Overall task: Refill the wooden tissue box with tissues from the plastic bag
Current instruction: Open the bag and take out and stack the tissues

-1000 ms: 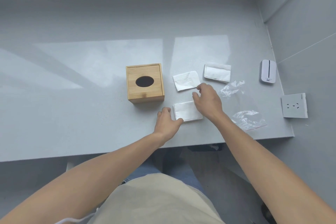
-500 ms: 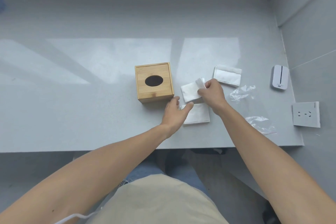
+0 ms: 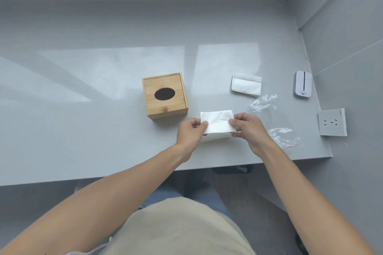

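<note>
Meanwhile, a tissue stack (image 3: 217,123) was pinched at both ends, the left hand (image 3: 191,131) and right hand (image 3: 247,130) each closed on it, just above the surface near its front edge. The wooden tissue box (image 3: 165,95) stood just beside, lid closed. The stack should probably be kept level and squared, so no sheet is lost.

We cannot see inside the wooden tissue box (image 3: 165,95): its oval hole is just dark. A second tissue stack (image 3: 214,137) lies mostly hidden under the held tissue (image 3: 217,124) and our hands. At 3 o'clock, the markings on the white device (image 3: 302,87) are too small to read.
</note>
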